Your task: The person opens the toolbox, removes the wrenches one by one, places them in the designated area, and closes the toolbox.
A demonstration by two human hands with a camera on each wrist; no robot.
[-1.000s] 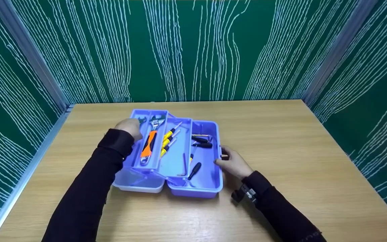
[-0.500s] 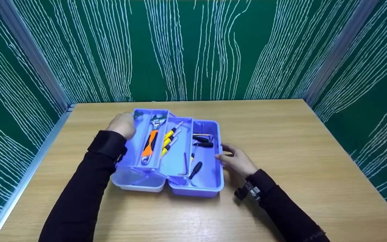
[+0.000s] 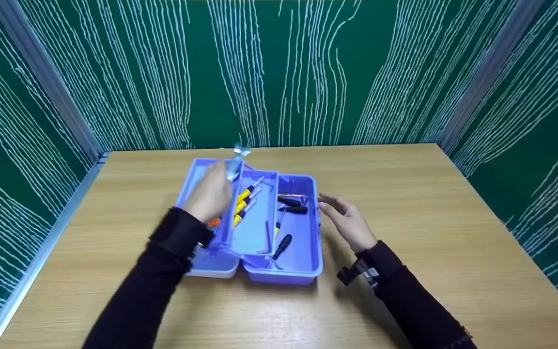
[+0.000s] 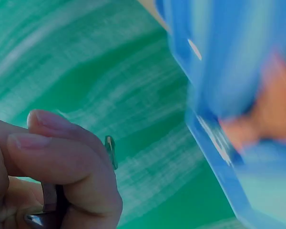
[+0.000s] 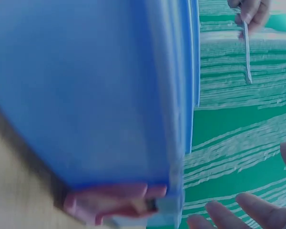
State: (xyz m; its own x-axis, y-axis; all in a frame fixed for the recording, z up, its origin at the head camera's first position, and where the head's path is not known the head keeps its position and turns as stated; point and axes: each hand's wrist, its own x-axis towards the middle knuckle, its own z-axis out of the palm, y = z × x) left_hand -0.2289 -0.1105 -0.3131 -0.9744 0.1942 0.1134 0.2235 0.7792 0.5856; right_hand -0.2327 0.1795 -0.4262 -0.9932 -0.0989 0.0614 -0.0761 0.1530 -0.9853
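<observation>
A purple toolbox (image 3: 308, 264) stands spread apart on the table, its stepped trays showing. My left hand (image 3: 211, 191) is raised over the left tray with curled fingers, gripping a silver open-end wrench (image 3: 241, 151) whose blurred head points up and away. In the right wrist view the wrench (image 5: 248, 52) hangs from the left hand (image 5: 252, 14), clear of the box. Beneath my left hand, an adjustable wrench with an orange handle (image 3: 214, 222) is mostly hidden. My right hand (image 3: 349, 220) is beside the box's right wall, fingers extended, thumb near the rim.
Several yellow-black screwdrivers (image 3: 242, 203) and a hex key (image 3: 267, 237) lie in the middle tray. Black-handled tools (image 3: 283, 245) lie in the deep right section. A red latch (image 5: 114, 202) sits on the box's outside. Green streaked walls surround the wooden table (image 3: 405, 194).
My left hand has moved left across the tray, then back right and up, lifting the open-end wrench out. My right hand has let go of the box's right rim, its fingers straightening.
</observation>
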